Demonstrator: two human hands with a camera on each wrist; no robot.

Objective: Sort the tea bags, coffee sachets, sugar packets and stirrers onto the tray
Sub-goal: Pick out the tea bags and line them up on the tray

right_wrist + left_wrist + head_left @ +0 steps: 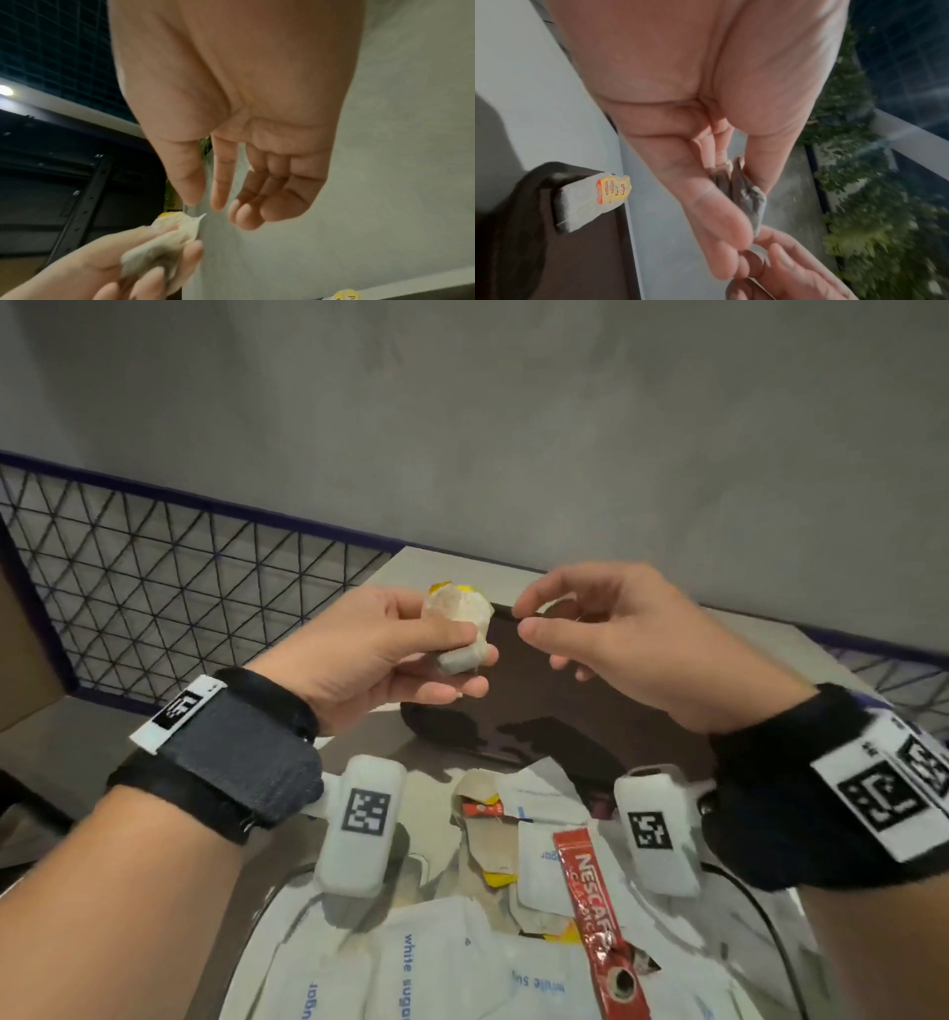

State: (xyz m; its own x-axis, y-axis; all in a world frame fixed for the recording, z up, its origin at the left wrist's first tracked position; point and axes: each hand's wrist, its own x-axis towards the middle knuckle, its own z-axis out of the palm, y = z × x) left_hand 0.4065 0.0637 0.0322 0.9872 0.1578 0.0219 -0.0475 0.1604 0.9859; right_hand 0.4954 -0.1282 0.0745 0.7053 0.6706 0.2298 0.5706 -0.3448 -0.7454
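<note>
Left hand [380, 649] is holding a small bunch of tea bags [459, 629] above the far end of the dark tray [518, 690]; its grip is clamped on them, thumb lying across the front and fingers curling underneath. A yellow tag is showing at the top of the bunch. Right hand [626, 634] is hovering just beside the bunch, thumb and forefinger lying close together; in the right wrist view the fingertips [218, 203] are standing slightly apart, just above a paper corner of the bunch, and are holding nothing that shows. Whether a string is running between them cannot be told.

In the left wrist view another tea bag [585, 201] with a yellow and red tag is lying at the tray's edge, propped against its rim.

Nearer the person, a heap is lying on the counter [411, 562]: white sugar packets [411, 963] printed in blue, a red coffee sachet [595, 916] lying lengthwise over them, more tea bags with yellow tags [488, 845] in the middle. The heap is lying well apart from both hands, just short of the tray's near edge.

Behind the counter a wire mesh panel [154, 588] is standing against a grey wall [462, 428].
</note>
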